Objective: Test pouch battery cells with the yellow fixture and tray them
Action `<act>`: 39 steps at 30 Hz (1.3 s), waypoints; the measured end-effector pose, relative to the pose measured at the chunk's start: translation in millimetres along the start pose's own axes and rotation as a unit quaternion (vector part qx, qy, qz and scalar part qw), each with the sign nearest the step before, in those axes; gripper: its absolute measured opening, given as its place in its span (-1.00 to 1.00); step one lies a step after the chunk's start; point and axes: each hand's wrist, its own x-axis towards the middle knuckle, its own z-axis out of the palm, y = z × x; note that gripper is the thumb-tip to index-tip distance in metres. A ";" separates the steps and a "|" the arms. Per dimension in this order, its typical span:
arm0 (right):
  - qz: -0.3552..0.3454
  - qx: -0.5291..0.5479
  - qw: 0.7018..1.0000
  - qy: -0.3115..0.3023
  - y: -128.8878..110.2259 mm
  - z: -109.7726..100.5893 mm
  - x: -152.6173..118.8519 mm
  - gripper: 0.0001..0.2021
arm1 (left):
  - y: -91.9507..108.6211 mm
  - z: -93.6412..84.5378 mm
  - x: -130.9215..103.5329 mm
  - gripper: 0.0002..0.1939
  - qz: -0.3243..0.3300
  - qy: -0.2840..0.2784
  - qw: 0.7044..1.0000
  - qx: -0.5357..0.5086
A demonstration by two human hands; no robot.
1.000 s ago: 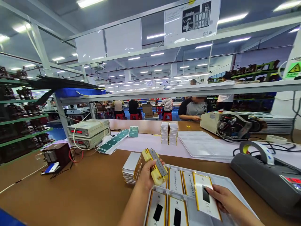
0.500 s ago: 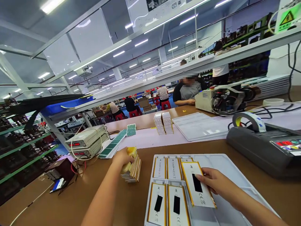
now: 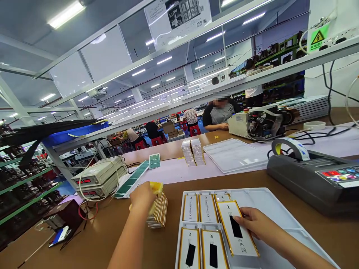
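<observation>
My right hand (image 3: pixel 256 224) grips a flat white pouch battery (image 3: pixel 234 239) with yellow edging by its right side, thumb on top near a black strip. That battery is tilted over the white tray (image 3: pixel 276 209). Other batteries lie in the tray's compartments; the two nearest, including the front-left battery (image 3: pixel 188 248), bear black strips, while the far ones show only print. On the left, my left hand (image 3: pixel 142 198) is closed over the top of a leaning stack of batteries (image 3: pixel 158 211). Its fingertips are partly hidden, and I cannot tell how many batteries it grips.
A tape dispenser (image 3: pixel 311 179) with a tape roll (image 3: pixel 291 147) stands right of the tray. Behind are two battery stacks (image 3: pixel 193 152), clear trays (image 3: pixel 235 155), green sheets (image 3: pixel 133 179) and power supplies (image 3: pixel 99 175). A co-worker (image 3: pixel 220 112) sits across beside a machine (image 3: pixel 260 123).
My left hand has shifted slightly on the stack, turning more over its left side. The right hand still holds its battery over the tray. The whole view has tilted a little.
</observation>
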 end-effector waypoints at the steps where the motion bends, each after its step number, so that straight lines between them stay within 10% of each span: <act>1: -0.005 -0.004 1.000 -0.004 1.4 0.4 0.8 -0.52 | 2.1 0.2 -7.2 -0.65 0.010 0.014 1.000 -0.020; 5: -0.010 -0.038 0.999 0.001 6.0 3.7 3.8 -0.46 | 3.1 36.9 -42.3 -0.45 0.047 -0.093 0.935 -0.340; 8: -0.020 -0.053 0.998 0.000 6.5 6.9 3.9 -0.45 | -4.5 90.2 -62.4 -0.60 -0.041 -0.329 0.708 -0.623; 11: -0.024 -0.066 0.997 0.016 1.8 10.5 2.6 -0.46 | -11.5 131.5 -71.1 -0.66 -0.140 -0.408 0.541 -0.722; 17: -0.058 -0.081 0.994 0.034 -34.4 36.9 13.2 -0.42 | -9.4 148.0 -81.0 -0.40 -0.121 -0.481 0.405 -0.768; 23: -0.108 -0.206 0.972 0.034 -56.1 77.0 59.1 -0.60 | -3.4 143.1 -91.2 -0.39 -0.106 -0.473 0.378 -0.789; 27: -0.100 -0.466 0.873 0.106 -63.9 84.3 65.5 -0.71 | -7.0 144.3 -87.0 -0.40 -0.137 -0.431 0.371 -0.811; 35: -0.015 -0.688 0.703 0.177 -77.2 41.1 59.9 -0.63 | -10.7 141.2 -72.2 -0.42 -0.145 -0.374 0.372 -0.837; 39: 0.024 -0.721 0.673 0.162 -60.4 12.3 71.9 -0.75 | -8.9 140.0 -67.1 -0.48 -0.164 -0.361 0.400 -0.826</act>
